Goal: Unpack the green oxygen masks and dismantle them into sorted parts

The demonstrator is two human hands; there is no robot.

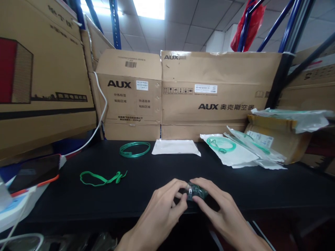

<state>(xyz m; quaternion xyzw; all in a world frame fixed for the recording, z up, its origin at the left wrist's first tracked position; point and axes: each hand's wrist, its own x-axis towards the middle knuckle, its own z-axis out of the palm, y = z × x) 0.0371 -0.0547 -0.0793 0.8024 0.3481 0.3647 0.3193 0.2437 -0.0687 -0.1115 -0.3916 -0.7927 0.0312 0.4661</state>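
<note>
Near the front edge of the black table, my left hand (166,200) and my right hand (218,200) both grip a small, dark green see-through piece (200,191) with a small white mark. Fingertips cover its ends, so its exact kind is unclear. Left of my hands lies a loop of green elastic strap (101,182) with a gathered end. Farther back rests a coil of clear green tubing (134,150). Beside that coil, a flat white pouch (176,147) lies on the table.
Several see-through packs (242,160) with green tubing lie at the right, against an open cardboard box (281,134). Large cardboard panels (211,73) wall the back. A phone (34,172) sits at the left, near a white cable (101,118). The table (141,202) ends just before me.
</note>
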